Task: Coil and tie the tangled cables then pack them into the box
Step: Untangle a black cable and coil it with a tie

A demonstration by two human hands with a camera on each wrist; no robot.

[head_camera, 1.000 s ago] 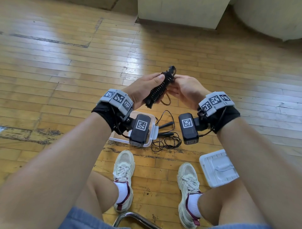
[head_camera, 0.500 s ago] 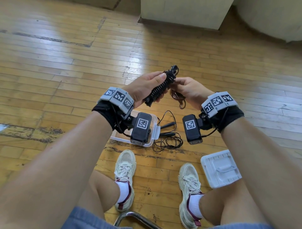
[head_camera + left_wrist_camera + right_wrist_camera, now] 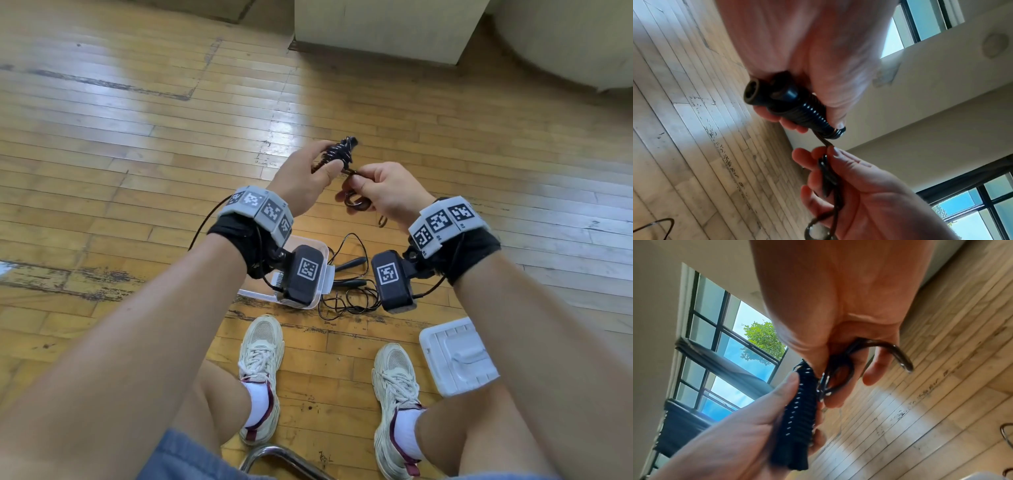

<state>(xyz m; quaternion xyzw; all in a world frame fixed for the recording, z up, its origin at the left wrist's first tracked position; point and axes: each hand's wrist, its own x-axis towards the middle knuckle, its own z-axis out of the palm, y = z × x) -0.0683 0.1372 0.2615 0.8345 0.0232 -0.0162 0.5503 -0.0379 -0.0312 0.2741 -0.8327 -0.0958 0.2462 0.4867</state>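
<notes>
My left hand grips a tightly wound black cable bundle in front of my chest, and its top pokes out above the fingers. In the left wrist view the bundle shows a round plug at its end. My right hand pinches the bundle's loose tail, which curls into small loops below the fingers. On the floor lies another tangled black cable. Beside it stands the clear plastic box, mostly hidden by my left wrist camera.
A white box lid lies on the wooden floor by my right foot. A chrome chair frame sits under my knees. A pale cabinet stands at the back.
The bundle has slid deeper into my left hand, with less of it showing. My right hand has dropped lower and drawn the loose tail down into loops.
</notes>
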